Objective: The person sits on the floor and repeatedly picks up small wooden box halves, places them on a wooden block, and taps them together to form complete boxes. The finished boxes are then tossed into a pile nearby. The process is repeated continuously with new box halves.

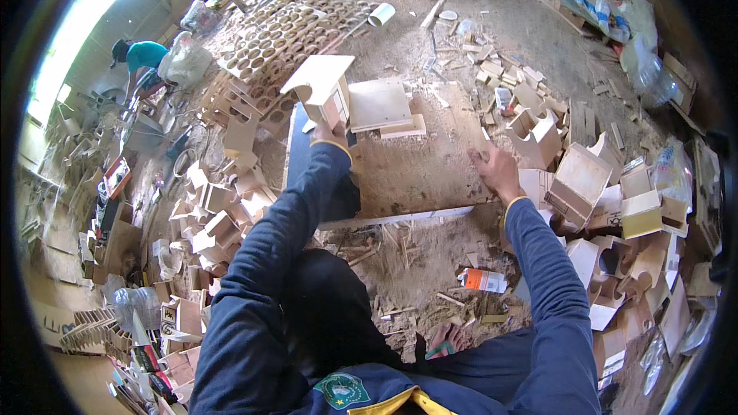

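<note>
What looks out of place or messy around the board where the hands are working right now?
The small wooden box in the left hand is tilted, held off the flat board. Wood offcuts and splinters litter the sandy floor below the board. An orange-and-white tube lies loose among them. The right hand rests flat on the board.
</note>
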Tool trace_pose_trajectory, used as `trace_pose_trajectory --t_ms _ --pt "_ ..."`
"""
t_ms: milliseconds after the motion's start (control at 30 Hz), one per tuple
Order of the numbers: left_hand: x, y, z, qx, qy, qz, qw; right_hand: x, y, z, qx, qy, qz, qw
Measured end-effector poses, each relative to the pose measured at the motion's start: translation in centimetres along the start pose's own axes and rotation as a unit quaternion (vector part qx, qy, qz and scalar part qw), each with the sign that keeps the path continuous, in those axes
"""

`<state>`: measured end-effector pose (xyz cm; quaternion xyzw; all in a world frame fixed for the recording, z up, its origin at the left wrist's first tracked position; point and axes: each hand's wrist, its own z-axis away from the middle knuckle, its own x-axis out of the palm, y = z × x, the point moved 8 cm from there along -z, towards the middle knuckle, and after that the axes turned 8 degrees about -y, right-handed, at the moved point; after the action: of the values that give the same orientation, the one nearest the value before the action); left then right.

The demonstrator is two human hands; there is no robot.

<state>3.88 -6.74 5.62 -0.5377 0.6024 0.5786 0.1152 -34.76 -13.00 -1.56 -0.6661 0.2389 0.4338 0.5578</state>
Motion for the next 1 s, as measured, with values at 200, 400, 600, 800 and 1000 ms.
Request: trace_pose_trajectory --t_ms 200,400,600,800,1000 --pt "3.4 -2.2 -4.5 -0.010 -0.013 0.012 1.000 -0.4 -0.6 0.1 -0.012 0.036 -0.010 0.999" --pt "6.7 -4.0 -9.4 -0.048 -0.025 0.028 0.998 -0.1 -1.1 0.3 0.010 0.034 0.010 0.999" --pt "1.9 -0.7 -15.3 0.001 -0.003 0.015 1.000 0.1 -0.9 0.3 0.027 0.014 0.013 0.999" --pt "-12.4 7.5 -20.4 0.229 0.001 -0.099 0.968 0.3 -0.5 -0.1 0.046 0.013 0.005 0.999" --pt "-6.2 8.7 -19.9 0.134 -0.455 -0.341 0.811 0.2 -0.5 -0.2 0.043 0.020 0.002 0.999"
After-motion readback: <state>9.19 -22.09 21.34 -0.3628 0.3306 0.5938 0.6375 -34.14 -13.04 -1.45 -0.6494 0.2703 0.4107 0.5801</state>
